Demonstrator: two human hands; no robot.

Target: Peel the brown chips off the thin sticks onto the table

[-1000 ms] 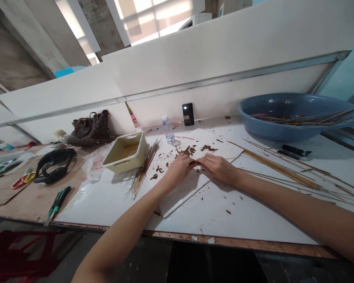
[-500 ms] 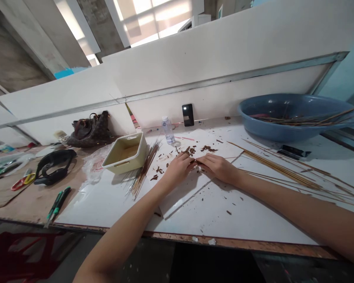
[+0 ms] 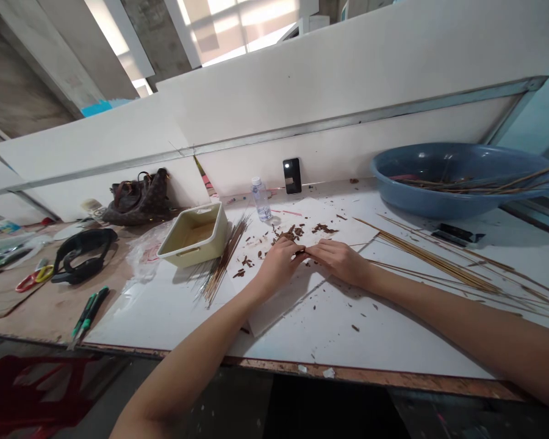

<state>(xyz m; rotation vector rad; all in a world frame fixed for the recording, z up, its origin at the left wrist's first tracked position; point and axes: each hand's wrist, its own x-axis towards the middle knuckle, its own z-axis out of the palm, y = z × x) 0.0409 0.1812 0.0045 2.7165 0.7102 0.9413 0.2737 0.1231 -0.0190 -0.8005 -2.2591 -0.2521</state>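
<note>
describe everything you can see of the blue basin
The basin is blue, wide and rounded, glossy and plastic-looking, with a broad rim. It stands upright on the white tabletop, near the back at the right. Thin brown sticks lie inside, some jutting over its right side. Whether it touches the wall behind is unclear.

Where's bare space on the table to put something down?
A bare white patch lies between the green-handled tool and the left forearm; another, nearly bare, between the right forearm and the table edge. Brown scraps crowd the left hand and right hand; sticks lie before the blue basin.
</note>
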